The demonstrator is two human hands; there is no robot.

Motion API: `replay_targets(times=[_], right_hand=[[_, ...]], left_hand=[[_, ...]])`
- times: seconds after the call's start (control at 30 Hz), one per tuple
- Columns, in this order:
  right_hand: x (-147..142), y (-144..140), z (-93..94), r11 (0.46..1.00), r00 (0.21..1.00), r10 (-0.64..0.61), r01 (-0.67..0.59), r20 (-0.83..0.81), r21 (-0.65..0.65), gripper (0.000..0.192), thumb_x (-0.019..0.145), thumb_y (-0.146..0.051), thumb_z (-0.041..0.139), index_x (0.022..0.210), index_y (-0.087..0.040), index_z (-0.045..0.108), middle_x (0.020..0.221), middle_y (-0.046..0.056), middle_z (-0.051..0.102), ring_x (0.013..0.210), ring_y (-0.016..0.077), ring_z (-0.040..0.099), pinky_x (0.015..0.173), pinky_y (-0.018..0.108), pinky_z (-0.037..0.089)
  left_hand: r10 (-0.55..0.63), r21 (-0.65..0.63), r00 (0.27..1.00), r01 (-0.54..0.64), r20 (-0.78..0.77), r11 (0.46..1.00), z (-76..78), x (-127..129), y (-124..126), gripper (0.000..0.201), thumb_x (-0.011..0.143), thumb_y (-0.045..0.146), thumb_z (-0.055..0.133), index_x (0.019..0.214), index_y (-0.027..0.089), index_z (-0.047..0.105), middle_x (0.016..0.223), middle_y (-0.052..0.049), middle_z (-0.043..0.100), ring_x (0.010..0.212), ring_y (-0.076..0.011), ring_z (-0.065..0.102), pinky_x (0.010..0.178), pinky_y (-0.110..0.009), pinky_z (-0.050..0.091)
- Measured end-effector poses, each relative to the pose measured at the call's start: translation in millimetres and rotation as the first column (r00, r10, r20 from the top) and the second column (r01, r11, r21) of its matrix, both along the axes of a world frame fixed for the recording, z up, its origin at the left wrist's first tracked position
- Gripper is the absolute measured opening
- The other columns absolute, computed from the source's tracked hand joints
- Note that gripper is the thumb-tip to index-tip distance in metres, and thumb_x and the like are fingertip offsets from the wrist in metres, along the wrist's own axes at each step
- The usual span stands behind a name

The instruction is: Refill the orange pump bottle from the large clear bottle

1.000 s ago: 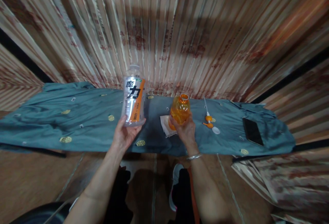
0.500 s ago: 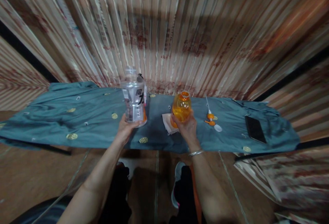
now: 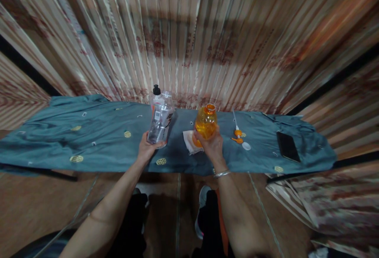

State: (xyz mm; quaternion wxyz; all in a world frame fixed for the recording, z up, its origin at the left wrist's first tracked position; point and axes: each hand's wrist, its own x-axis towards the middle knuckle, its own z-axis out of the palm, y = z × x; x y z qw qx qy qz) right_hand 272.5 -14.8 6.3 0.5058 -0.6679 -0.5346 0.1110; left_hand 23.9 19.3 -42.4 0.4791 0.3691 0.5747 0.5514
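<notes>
My left hand [image 3: 147, 150] grips the base of a clear plastic drink bottle [image 3: 160, 118], which leans to the right above the teal cloth [image 3: 89, 139]. A small black-capped item [image 3: 156, 90] shows just behind the bottle's top. My right hand [image 3: 211, 146] holds an open-necked orange bottle [image 3: 205, 123] upright over a white tissue [image 3: 187, 141] on the cloth.
An orange and white pump nozzle [image 3: 239, 136] lies right of the orange bottle. A black phone [image 3: 286, 146] rests near the cloth's right end. Striped curtains [image 3: 189, 37] hang behind the table. My feet [image 3: 201, 210] stand on the brown floor below.
The clear bottle has turned in my left hand, so its label faces away, and it now tilts right toward the orange bottle. The orange bottle has barely moved.
</notes>
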Motion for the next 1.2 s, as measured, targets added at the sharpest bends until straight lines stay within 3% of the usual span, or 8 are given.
replay_targets(times=[0.53, 0.87, 1.03, 1.13, 1.2], right_hand=[[0, 2, 1.6, 0.999, 0.999, -0.023, 0.023, -0.022, -0.028, 0.061, 0.072, -0.047, 0.075, 0.121, -0.017, 0.055, 0.102, 0.012, 0.075, 0.091, 0.0287, 0.072, 0.079, 0.038, 0.055], [-4, 4, 8.1, 1.000, 0.994, 0.018, -0.020, -0.112, -0.022, 0.056, 0.071, -0.041, 0.077, 0.118, -0.017, 0.058, 0.102, 0.010, 0.076, 0.089, 0.0256, 0.072, 0.077, 0.034, 0.054], [-9, 4, 13.8, 0.999, 0.993, 0.006, -0.012, -0.117, -0.051, 0.055, 0.073, -0.039, 0.075, 0.120, -0.017, 0.057, 0.099, 0.008, 0.076, 0.086, 0.0249, 0.072, 0.076, 0.033, 0.054], [-11, 4, 15.4, 0.998, 0.996, -0.004, -0.002, -0.093, -0.069, 0.055, 0.074, -0.038, 0.074, 0.122, -0.017, 0.056, 0.105, 0.010, 0.076, 0.094, 0.0266, 0.072, 0.082, 0.035, 0.055], [-10, 3, 14.9, 0.997, 0.996, 0.011, -0.017, -0.084, -0.078, 0.059, 0.074, -0.037, 0.074, 0.126, -0.017, 0.054, 0.109, 0.011, 0.075, 0.098, 0.0277, 0.072, 0.086, 0.037, 0.055]], left_hand=[[-0.051, 0.001, 0.990, 0.052, -0.135, 0.999, -5.2, -21, -9, 0.040, 0.092, 0.036, 0.065, 0.128, 0.019, 0.059, 0.129, -0.012, 0.062, 0.107, -0.0274, 0.065, 0.087, -0.050, 0.057], [0.082, 0.085, 0.970, -0.064, -0.231, 0.994, -7.8, -45, -41, 0.040, 0.092, 0.036, 0.065, 0.128, 0.019, 0.059, 0.131, -0.012, 0.061, 0.110, -0.0281, 0.064, 0.089, -0.050, 0.056], [-0.044, 0.102, 0.965, 0.073, -0.258, 0.992, -4.0, -46, -75, 0.038, 0.092, 0.036, 0.065, 0.126, 0.019, 0.060, 0.128, -0.011, 0.063, 0.106, -0.0266, 0.065, 0.087, -0.048, 0.057], [-0.177, 0.128, 0.942, 0.221, -0.286, 0.967, 0.4, -19, -86, 0.032, 0.091, 0.036, 0.067, 0.116, 0.017, 0.064, 0.116, -0.009, 0.067, 0.097, -0.0241, 0.067, 0.083, -0.045, 0.058], [-0.242, 0.171, 0.925, 0.300, -0.294, 0.938, 5.5, 7, -82, 0.030, 0.077, 0.036, 0.081, 0.097, 0.017, 0.070, 0.098, -0.006, 0.071, 0.090, -0.0254, 0.070, 0.086, -0.046, 0.057]])
